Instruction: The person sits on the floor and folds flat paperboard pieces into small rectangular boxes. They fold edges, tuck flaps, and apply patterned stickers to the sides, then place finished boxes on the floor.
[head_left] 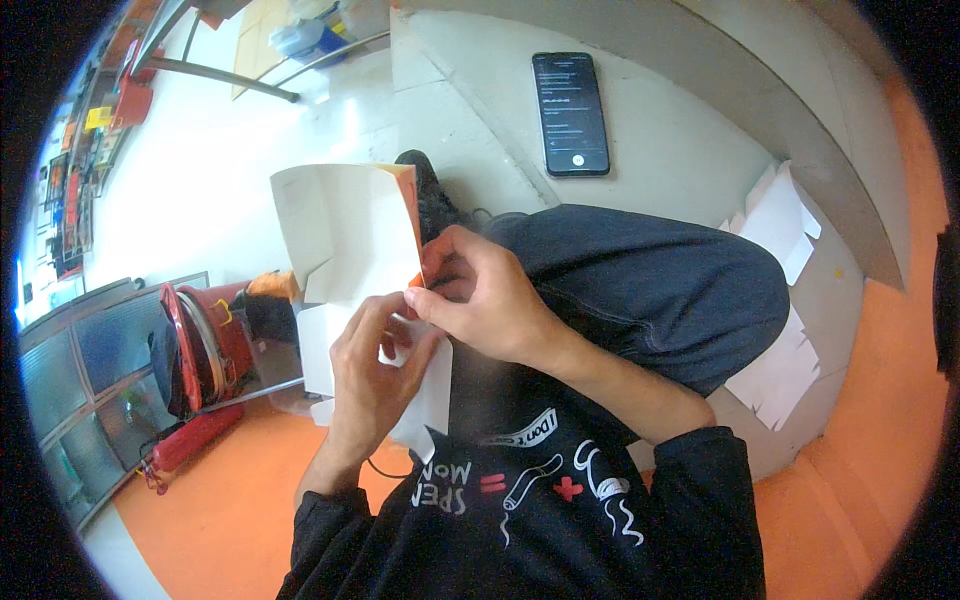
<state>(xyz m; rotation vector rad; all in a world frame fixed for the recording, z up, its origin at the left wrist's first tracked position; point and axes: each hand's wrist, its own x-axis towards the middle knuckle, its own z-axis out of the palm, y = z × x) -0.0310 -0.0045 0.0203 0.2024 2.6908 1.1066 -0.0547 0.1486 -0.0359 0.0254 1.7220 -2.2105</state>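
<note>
A partly folded paperboard carton [345,225] stands in front of me, pale inside with an orange outer side showing along its right edge. Its lower flaps [318,350] hang down behind my left hand. At the carton's right edge, my right hand [495,300] pinches the board between thumb and bent fingers. My left hand [375,355] is closed just below it, its fingertips on the same edge and meeting the right thumb. A small orange bit of the board [416,282] shows between the fingertips. The exact fold under them is hidden.
A phone [572,115] with a lit screen lies on the pale floor ahead. My bent leg [650,290] is right of the carton. Flat white card pieces [780,375] lie beyond the knee. At left are a red cylinder [198,438], a red reel [215,345] and glass panels [100,345].
</note>
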